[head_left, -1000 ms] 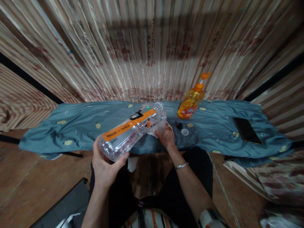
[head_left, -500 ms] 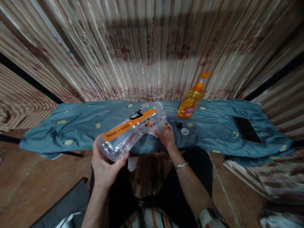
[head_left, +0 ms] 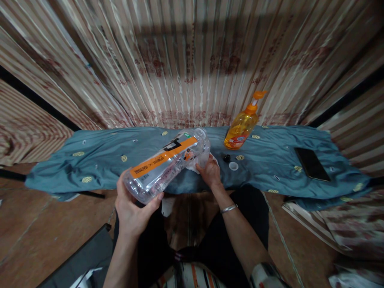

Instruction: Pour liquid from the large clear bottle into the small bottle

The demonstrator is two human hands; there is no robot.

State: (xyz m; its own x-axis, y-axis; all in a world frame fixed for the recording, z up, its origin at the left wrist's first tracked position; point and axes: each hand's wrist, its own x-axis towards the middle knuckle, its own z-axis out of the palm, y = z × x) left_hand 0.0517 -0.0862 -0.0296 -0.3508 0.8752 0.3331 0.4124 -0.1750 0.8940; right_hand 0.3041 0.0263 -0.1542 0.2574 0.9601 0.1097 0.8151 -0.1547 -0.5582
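Observation:
A large clear plastic bottle (head_left: 168, 164) with an orange and black label lies tilted across the middle, its neck up to the right. My left hand (head_left: 132, 208) is closed around its base. At the bottle's neck, my right hand (head_left: 211, 172) grips a small clear plastic container (head_left: 204, 157), whose full shape is partly hidden by the fingers and the bottle. A white tissue (head_left: 192, 165) shows beneath them. Just right of that hand lie a small black cap (head_left: 227, 158) and a translucent white round lid (head_left: 233, 166).
An orange pump bottle of yellow liquid soap (head_left: 241, 130) stands toward the back of the narrow table with its blue patterned cloth (head_left: 102, 160). A black phone (head_left: 312, 164) rests at the right. A striped curtain (head_left: 192, 80) hangs behind.
The large bottle has turned slightly about its length, so its label sits a little differently. Both hands stay in nearly the same place.

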